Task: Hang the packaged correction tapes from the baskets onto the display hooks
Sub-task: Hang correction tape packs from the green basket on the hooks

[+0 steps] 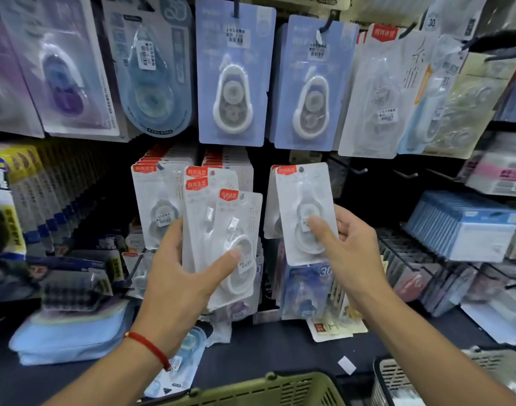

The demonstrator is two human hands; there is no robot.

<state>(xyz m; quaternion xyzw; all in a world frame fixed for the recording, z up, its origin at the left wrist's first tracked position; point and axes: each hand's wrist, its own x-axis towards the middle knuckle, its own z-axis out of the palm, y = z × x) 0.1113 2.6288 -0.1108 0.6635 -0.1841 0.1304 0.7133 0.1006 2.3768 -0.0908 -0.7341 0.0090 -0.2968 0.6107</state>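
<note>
My left hand (180, 271) grips a fanned stack of white packaged correction tapes (221, 230) with red labels, thumb pressed on the front pack. My right hand (343, 244) pinches a single white correction tape pack (305, 200) and holds it upright in front of the display, its hang hole near the top. Behind it hangs another pack of the same kind. More of these packs (154, 200) hang on a hook to the left. Bare display hooks (353, 168) stick out to the right of the held pack.
Blue-carded correction tapes (233, 74) hang in the upper row. An olive-green basket (265, 388) sits at the bottom centre, a grey basket (426, 379) at the bottom right. Loose packs lie on the dark shelf (265, 344). Boxed stock (461, 227) stands at right.
</note>
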